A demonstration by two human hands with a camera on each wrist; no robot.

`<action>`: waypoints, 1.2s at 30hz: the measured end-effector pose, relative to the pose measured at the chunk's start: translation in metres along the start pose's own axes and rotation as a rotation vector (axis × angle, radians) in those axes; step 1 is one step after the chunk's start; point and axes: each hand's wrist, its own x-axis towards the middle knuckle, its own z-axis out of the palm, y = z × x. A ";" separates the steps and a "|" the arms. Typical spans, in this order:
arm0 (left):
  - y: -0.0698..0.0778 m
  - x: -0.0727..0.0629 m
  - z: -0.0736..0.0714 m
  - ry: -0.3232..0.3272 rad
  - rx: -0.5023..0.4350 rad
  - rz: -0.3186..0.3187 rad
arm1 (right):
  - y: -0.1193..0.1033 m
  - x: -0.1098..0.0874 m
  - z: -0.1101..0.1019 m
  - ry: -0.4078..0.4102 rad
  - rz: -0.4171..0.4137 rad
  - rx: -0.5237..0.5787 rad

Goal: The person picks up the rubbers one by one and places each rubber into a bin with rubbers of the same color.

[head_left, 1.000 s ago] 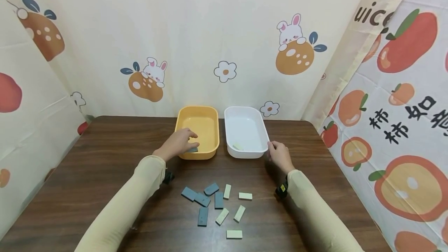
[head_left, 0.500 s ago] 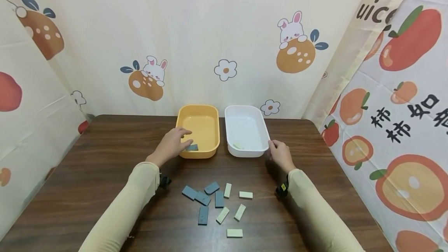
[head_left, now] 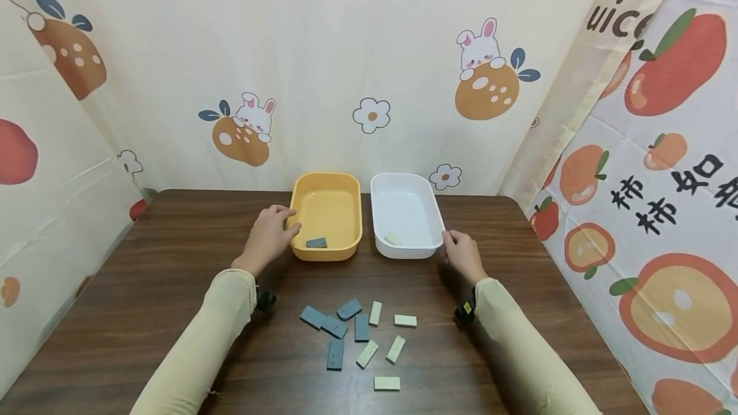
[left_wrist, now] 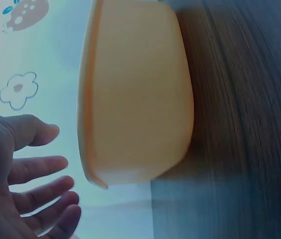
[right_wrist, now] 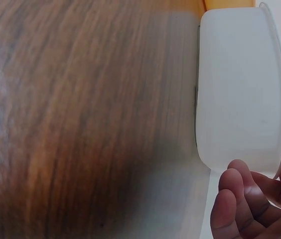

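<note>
My left hand [head_left: 266, 235] is beside the left rim of a yellow plastic tub [head_left: 328, 207]. In the left wrist view its fingers [left_wrist: 46, 191] are spread and loosely bent, holding nothing. One blue-grey rectangular block [head_left: 316, 243] lies at the near end inside that tub. To the right is a white plastic tub [head_left: 408, 207] with a pale green block [head_left: 393, 238] in it. My right hand [head_left: 463, 255] pinches the white tub's rim near its front right corner; in the right wrist view the thumb and forefinger meet at the rim, other fingers curled below.
Several blue-grey blocks [head_left: 335, 354] lie on the brown wooden table [head_left: 173, 261] in front of the tubs. Right beside them are several smaller pale green blocks [head_left: 387, 383]. A printed curtain [head_left: 323, 50] hangs behind the table and along both sides.
My left hand has let go of the blue-grey block inside the yellow tub and drawn back left to its rim. The right hand stays at the white tub.
</note>
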 end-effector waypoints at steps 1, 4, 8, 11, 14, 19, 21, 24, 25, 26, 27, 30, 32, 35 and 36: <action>-0.002 0.000 -0.001 -0.009 0.005 -0.014 | 0.000 0.000 0.000 0.001 -0.001 -0.001; -0.006 -0.002 -0.002 -0.045 0.016 -0.038 | 0.000 0.001 0.000 0.001 -0.002 -0.005; -0.010 -0.005 -0.002 -0.069 0.004 -0.064 | 0.000 0.001 0.001 0.002 0.002 -0.007; -0.011 -0.006 0.001 -0.060 -0.004 -0.076 | -0.001 0.002 0.001 0.002 0.002 -0.006; -0.012 -0.008 0.004 -0.043 -0.001 -0.074 | -0.002 0.002 0.001 -0.005 0.000 -0.002; -0.012 -0.009 0.010 0.014 0.006 -0.067 | -0.002 0.004 -0.002 -0.028 0.006 0.020; -0.012 -0.009 0.012 0.042 0.004 -0.061 | -0.002 0.004 -0.004 -0.037 0.008 0.026; -0.014 -0.010 0.015 0.086 0.001 -0.052 | 0.000 0.004 -0.006 -0.047 0.012 0.031; -0.015 -0.011 0.016 0.097 -0.001 -0.055 | 0.001 0.004 -0.007 -0.050 0.014 0.030; -0.015 -0.012 0.017 0.106 -0.007 -0.060 | 0.001 0.004 -0.007 -0.052 0.013 0.031; -0.016 -0.012 0.017 0.116 -0.009 -0.061 | 0.002 0.003 -0.007 -0.053 0.016 0.031; -0.016 -0.014 0.018 0.132 -0.019 -0.062 | 0.003 0.000 -0.009 -0.050 0.010 0.034; -0.016 -0.014 0.019 0.143 -0.030 -0.058 | 0.002 -0.003 -0.011 -0.044 -0.002 0.029; -0.017 -0.014 0.020 0.158 -0.040 -0.058 | -0.001 -0.007 -0.015 -0.040 -0.024 0.009; -0.017 -0.014 0.021 0.162 -0.041 -0.059 | -0.002 -0.009 -0.017 -0.038 -0.030 0.002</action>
